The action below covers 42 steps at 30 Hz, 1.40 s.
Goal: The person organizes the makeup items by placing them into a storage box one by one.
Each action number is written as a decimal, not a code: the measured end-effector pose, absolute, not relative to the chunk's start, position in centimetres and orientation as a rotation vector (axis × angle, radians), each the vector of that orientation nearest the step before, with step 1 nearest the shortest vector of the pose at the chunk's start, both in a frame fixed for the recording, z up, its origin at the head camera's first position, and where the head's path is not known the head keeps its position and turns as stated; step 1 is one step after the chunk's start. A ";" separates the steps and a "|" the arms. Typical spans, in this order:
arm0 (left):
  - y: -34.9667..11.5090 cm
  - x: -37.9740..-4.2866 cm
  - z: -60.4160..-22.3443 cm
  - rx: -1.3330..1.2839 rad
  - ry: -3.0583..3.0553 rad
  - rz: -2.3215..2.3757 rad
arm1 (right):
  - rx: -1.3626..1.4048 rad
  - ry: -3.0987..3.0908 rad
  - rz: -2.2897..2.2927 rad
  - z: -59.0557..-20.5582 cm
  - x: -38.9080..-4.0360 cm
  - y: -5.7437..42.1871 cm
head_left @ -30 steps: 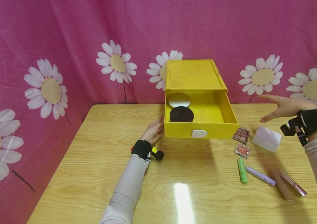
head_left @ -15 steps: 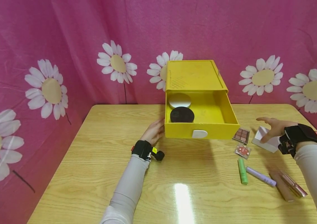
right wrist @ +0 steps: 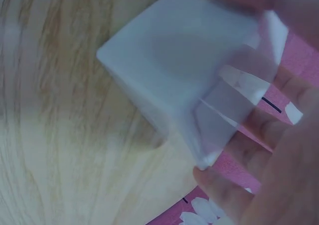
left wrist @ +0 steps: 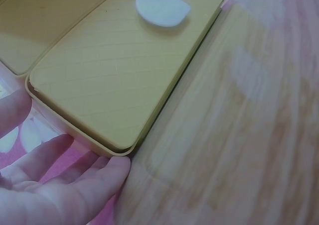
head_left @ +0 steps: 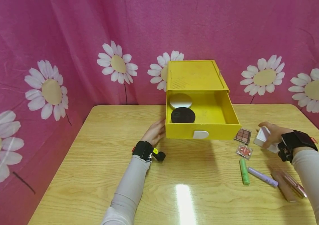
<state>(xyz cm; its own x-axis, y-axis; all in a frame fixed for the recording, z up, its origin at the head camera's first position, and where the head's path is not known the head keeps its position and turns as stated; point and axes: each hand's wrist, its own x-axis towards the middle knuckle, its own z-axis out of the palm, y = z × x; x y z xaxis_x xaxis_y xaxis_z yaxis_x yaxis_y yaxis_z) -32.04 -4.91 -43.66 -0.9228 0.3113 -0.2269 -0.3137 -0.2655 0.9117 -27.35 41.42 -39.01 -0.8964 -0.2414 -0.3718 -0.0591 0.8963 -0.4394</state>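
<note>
A yellow drawer box (head_left: 196,75) stands on the table with its drawer (head_left: 215,132) pulled out toward me. Inside the drawer's left part lie a white round case (head_left: 180,100) and a dark round case (head_left: 183,115). My left hand (head_left: 154,132) rests against the drawer box's left side, its fingertips (left wrist: 119,163) at the lower corner in the left wrist view. On the right, my right hand (head_left: 277,133) grips a small white box (head_left: 260,140) from above, thumb on the near side and fingers (right wrist: 222,185) along the opposite side.
Beside the drawer lie an eyeshadow palette (head_left: 243,135) and a small clear case with a red pan (head_left: 244,151). Nearer to me are a green tube (head_left: 244,171), a lilac tube (head_left: 263,177), a brownish tube (head_left: 283,188) and a shiny pink tube (head_left: 296,186). A pink curtain (head_left: 204,28) hangs behind the table.
My right hand has come down and left from above the table, and its spread fingers have closed around the white box. My left hand has stayed at the drawer box.
</note>
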 end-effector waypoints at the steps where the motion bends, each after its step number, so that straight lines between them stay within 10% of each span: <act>1: -4.9 -32.0 -43.7 -0.003 1.605 2.228 | -0.215 2.645 -0.583 -39.0 -27.3 41.4; 28: -4.8 -32.1 -43.7 -0.004 1.591 2.246 | -0.179 2.671 -0.492 -39.4 -27.7 41.9; 42: -4.9 -32.0 -43.5 0.009 1.585 2.232 | -0.292 2.745 -0.464 -32.3 -28.1 40.4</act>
<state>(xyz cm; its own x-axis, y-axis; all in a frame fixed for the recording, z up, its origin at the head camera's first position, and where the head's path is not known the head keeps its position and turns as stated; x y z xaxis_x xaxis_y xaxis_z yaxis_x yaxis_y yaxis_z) -32.00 -4.93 -43.50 -0.9193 0.3247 -0.2225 -0.3170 -0.2757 0.9074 -28.06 40.40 -32.25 -0.9210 -0.2540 -0.2954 -0.1430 0.9257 -0.3503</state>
